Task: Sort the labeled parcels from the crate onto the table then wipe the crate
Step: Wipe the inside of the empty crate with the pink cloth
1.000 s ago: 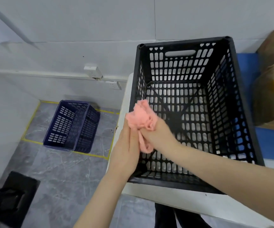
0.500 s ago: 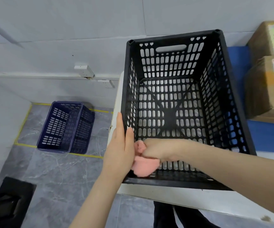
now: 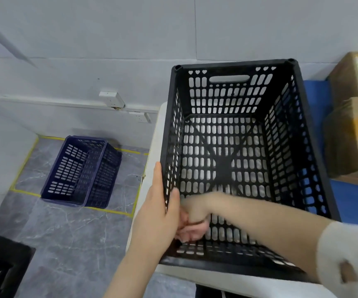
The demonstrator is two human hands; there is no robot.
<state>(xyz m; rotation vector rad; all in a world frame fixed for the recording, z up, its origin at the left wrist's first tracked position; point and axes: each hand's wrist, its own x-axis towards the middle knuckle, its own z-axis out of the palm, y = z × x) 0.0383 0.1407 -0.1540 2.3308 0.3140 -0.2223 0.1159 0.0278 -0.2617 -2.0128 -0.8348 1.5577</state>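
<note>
Crate (image 3: 234, 66) sits on the tabletop (image 3: 150, 181), dead ahead. Two parcels (image 3: 350, 136) just beside it on the right. Left hand (image 3: 154, 218) holds the crate's left wall at the near corner; right hand (image 3: 194, 210) is inside that corner, gripping a cloth (image 3: 192, 232). A second crate (image 3: 81, 171) lies on the floor (image 3: 66, 233), off left.

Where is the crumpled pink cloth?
Head view: pink cloth low in the black slotted plastic crate, near-left corner, gripped by the right hand, beside the left hand.

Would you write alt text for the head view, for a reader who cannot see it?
A person's right hand holds a pink cloth against the near left inside corner of a black crate on a white table, while the left hand grips the crate's left wall. Cardboard boxes stand to the right; a blue crate sits on the floor to the left.
</note>
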